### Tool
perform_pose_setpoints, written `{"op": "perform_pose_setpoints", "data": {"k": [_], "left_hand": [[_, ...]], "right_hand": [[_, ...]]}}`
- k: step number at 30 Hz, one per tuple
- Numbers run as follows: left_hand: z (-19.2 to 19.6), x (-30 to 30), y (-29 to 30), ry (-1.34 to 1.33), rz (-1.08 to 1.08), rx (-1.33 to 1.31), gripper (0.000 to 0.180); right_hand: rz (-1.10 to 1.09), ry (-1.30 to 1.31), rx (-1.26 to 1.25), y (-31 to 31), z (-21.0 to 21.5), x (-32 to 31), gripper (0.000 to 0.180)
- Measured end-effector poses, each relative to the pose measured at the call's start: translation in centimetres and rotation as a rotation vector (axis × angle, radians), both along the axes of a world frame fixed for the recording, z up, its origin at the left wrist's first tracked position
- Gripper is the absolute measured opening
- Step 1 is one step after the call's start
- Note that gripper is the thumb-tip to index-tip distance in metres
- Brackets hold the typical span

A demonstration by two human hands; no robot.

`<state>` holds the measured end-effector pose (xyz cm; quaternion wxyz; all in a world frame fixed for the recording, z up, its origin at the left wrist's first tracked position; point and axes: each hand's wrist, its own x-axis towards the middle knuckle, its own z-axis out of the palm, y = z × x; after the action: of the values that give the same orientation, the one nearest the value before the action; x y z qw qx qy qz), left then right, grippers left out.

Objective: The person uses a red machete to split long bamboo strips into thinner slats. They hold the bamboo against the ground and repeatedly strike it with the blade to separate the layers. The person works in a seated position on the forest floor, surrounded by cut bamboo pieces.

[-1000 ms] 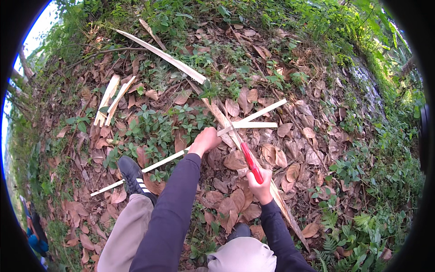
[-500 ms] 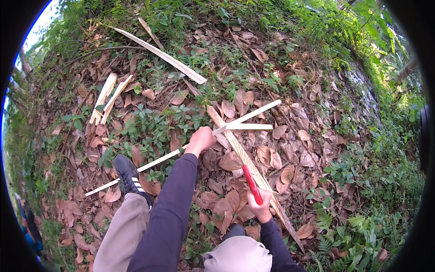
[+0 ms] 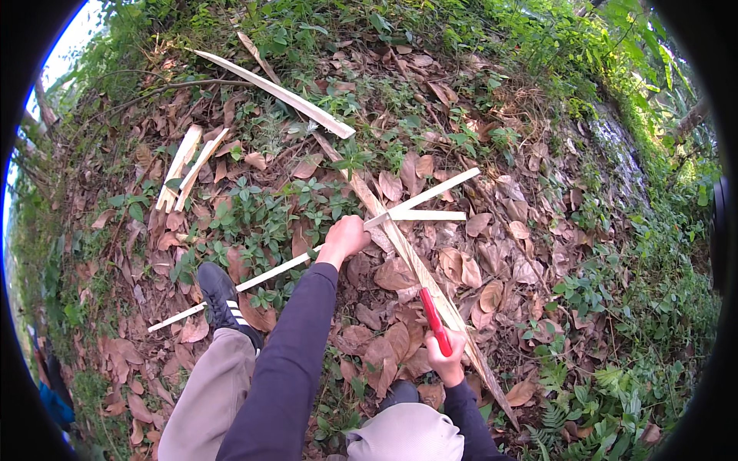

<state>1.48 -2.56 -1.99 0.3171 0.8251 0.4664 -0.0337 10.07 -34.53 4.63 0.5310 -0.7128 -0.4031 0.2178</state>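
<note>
My left hand (image 3: 346,240) is closed around a long pale wooden strip (image 3: 280,269), pressing it down across a rough board (image 3: 434,288) on the ground. The strip runs from beside my left shoe up to the far right, past the board. In my right hand (image 3: 446,355) is a red-handled saw (image 3: 435,319), gripped by its handle. Its thin blade points away from me toward the spot where the strip crosses the board, just right of my left hand. Exactly how deep the blade sits in the wood I cannot tell.
A short pale stick (image 3: 429,216) lies right of the crossing. Several short wood pieces (image 3: 181,169) lie at the left, and a long pale split length (image 3: 280,94) lies farther off. My shoe (image 3: 223,296) stands beside the strip. Dry leaves and low plants cover the sloping ground.
My right hand has drawn the saw slightly back toward me and to the right. My left hand stays on the strip. The view has shifted a little.
</note>
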Motion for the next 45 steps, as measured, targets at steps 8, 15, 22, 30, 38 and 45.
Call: {"op": "perform_pose_setpoints", "data": {"k": [8,15,22,30,38,45], "left_hand": [[0.3,-0.7,1.1,0.006,0.033,-0.037,0.028],[0.6,0.4,-0.3,0.01,0.02,0.147,0.026],[0.4,0.9,-3.2,0.028,-0.188,0.196,0.023],[-1.0,0.1,-2.5,0.004,-0.169,0.33,0.021],[-0.8,1.0,-1.6,0.068,-0.087,0.28,0.02],[-1.8,0.5,-1.1,0.011,-0.086,0.312,0.02]], "right_hand": [[0.037,-0.078,-0.04,3.8,0.4,1.3,0.019],[0.018,-0.151,-0.027,0.8,-0.1,-0.5,0.02],[-0.065,-0.068,-0.024,1.2,-0.1,-0.7,0.014],[-0.257,-0.142,0.098,1.2,1.1,1.1,0.016],[-0.021,-0.122,-0.059,-2.8,1.1,-2.3,0.007],[-0.052,-0.075,-0.056,-2.1,0.9,-3.0,0.007]]}}
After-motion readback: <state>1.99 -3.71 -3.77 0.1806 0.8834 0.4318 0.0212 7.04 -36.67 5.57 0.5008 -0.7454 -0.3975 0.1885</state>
